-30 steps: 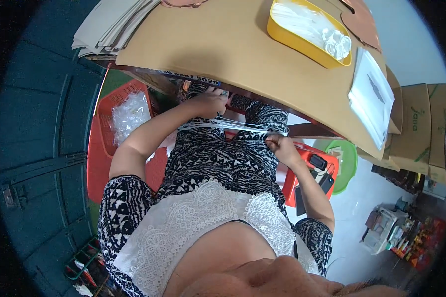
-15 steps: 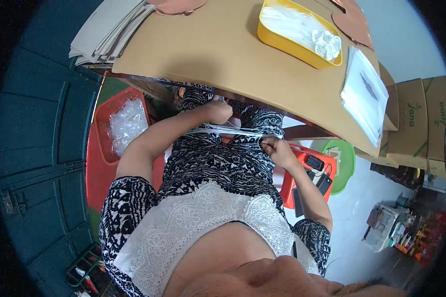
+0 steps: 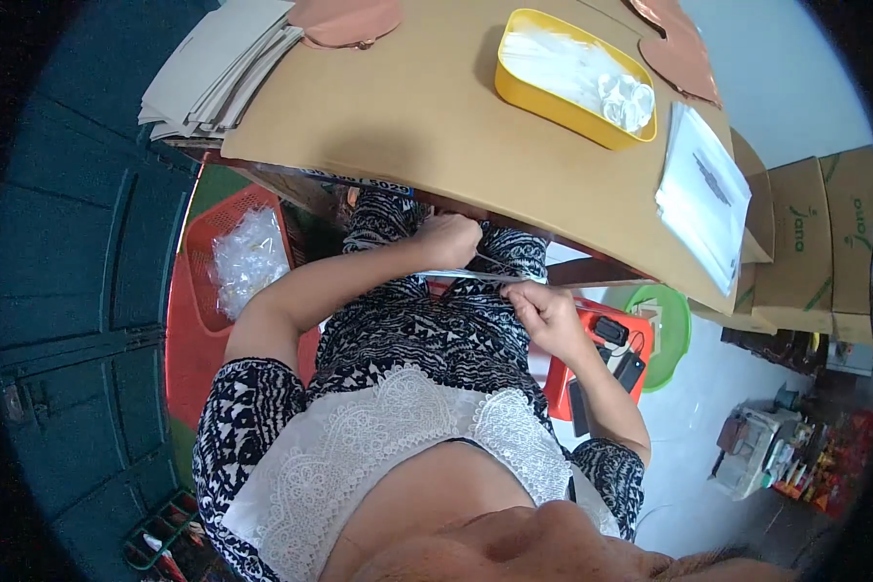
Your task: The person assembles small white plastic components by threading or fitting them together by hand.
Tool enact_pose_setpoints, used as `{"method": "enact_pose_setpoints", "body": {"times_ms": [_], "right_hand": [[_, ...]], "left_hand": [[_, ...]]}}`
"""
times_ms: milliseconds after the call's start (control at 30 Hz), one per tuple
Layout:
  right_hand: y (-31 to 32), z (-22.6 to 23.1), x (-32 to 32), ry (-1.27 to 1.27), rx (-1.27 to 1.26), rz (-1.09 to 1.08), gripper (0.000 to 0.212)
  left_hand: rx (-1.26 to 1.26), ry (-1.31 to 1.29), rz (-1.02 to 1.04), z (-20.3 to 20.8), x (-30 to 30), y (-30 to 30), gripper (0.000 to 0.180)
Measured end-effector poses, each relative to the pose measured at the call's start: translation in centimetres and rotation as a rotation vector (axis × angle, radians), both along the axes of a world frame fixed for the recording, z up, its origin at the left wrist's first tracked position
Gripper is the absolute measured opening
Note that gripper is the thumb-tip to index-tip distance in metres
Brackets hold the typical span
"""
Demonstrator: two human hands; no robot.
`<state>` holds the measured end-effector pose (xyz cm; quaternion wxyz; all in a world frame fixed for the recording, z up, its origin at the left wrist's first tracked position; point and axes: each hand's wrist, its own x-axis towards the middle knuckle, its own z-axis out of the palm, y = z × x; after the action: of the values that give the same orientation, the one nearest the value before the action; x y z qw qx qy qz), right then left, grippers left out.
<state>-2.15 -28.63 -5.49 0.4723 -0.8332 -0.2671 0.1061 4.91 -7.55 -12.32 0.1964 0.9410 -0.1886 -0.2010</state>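
A bundle of thin white strands (image 3: 461, 275) stretches across my lap, over my thighs in patterned black-and-white trousers. My left hand (image 3: 448, 241) is closed in a fist above the strands, just below the table's near edge. From it a thin string runs down toward the right. At the right end of the bundle, my right hand (image 3: 543, 315) pinches the strands between thumb and fingers. The fingertips of my left hand are partly hidden from view.
A cardboard-topped table (image 3: 427, 107) stands before me, bearing a yellow tray (image 3: 572, 118) of white strands and stacked papers (image 3: 703, 194). On the left is a red basket (image 3: 196, 254) with clear plastic pieces. A red stool (image 3: 565, 383) holding phones and a green basin (image 3: 677, 339) are at right.
My left hand has moved right and toward me, closer to my right hand. The right hand has shifted slightly toward me, and the strands lie differently over my lap.
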Motion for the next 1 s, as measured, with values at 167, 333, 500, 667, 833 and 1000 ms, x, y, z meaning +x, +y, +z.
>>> {"method": "enact_pose_setpoints", "body": {"times_ms": [167,333,500,667,833,1000], "right_hand": [[0.3,4.1,0.3,-0.197,0.104,-0.003,0.011],[0.3,7.0,0.6,-0.232,0.243,-0.226,0.018],[3.3,7.5,2.8,0.098,0.942,-0.368,0.049],[5.4,9.8,2.8,0.484,1.337,0.046,0.055],[5.2,9.4,2.6,0.349,0.968,-0.119,0.041],[2.4,9.1,4.4,-0.06,0.628,-0.248,0.022]], "left_hand": [[-0.087,0.002,-0.09,6.8,-2.5,0.0,0.016],[-0.286,-0.089,-0.204,13.0,-3.3,0.6,0.016],[-0.827,0.431,-0.041,19.3,-1.4,0.6,0.017],[-1.32,0.376,0.003,22.3,-0.1,-1.0,0.016],[-1.18,0.0,0.141,22.4,1.2,0.1,0.016],[-0.685,0.329,-0.306,23.5,1.7,2.9,0.019]]}}
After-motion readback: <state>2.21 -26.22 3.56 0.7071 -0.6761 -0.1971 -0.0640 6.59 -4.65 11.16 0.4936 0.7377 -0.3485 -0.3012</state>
